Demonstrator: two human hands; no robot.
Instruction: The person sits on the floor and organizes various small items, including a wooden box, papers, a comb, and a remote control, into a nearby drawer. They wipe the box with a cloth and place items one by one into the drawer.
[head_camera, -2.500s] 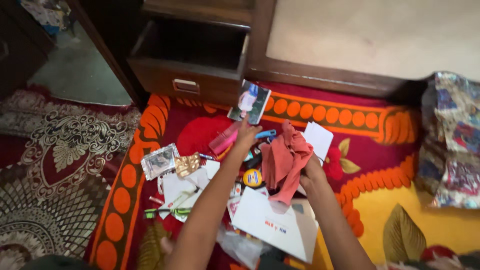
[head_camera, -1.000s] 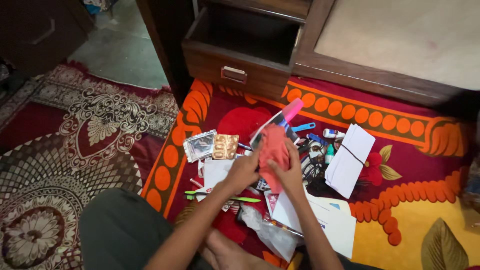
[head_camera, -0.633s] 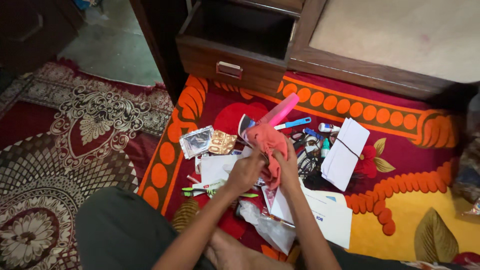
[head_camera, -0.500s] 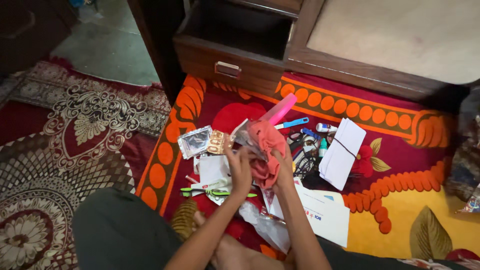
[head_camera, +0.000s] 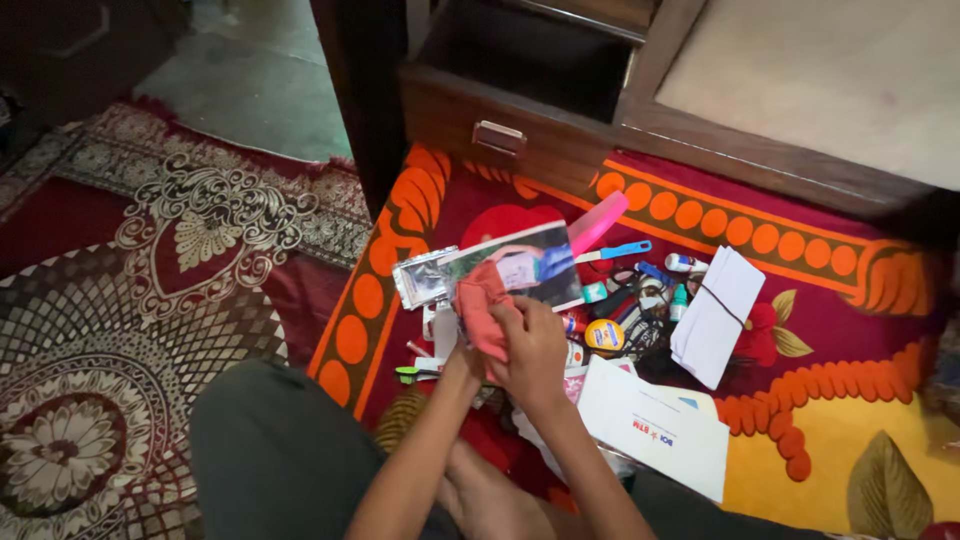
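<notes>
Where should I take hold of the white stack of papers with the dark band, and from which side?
Grip the white paper stack across its two long edges, beside the dark band, coming from above. It lies flat and tilted on the rug. Its right long edge faces bare rug, so fingers fit there; small bottles crowd the left edge.

Open drawer (head_camera: 520, 85) behind clutter; envelope stack (head_camera: 716, 315) right of photo (head_camera: 520, 265); large envelope (head_camera: 655, 425) nearest viewer.
</notes>
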